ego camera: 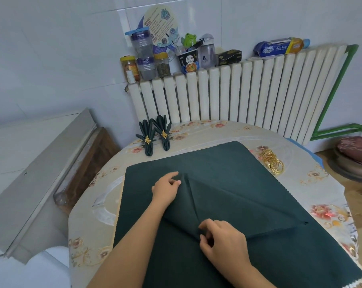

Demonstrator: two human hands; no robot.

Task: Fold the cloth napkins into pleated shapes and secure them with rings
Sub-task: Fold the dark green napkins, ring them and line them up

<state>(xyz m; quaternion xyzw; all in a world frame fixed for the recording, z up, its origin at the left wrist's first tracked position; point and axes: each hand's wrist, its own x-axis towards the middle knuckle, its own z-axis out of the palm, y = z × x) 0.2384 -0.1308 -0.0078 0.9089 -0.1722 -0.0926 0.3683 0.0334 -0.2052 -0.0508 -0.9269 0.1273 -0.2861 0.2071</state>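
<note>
Beside the radiator (238, 96), two ringed napkins (155, 135) are standing finished at far left while left hand (165, 190) and right hand (221, 239) are pinching a first pleat in the flat green napkin (227, 179), spare rings (272, 162) waiting at far right.

A round table (313, 179) with a floral-patterned cover carries a dark green napkin (227, 169) spread flat across its middle. At its far left edge lie two pleated green napkins (155, 135), each bound by a gold ring. A pile of loose gold rings (272, 161) lies just beside the cloth's far right corner.
</note>
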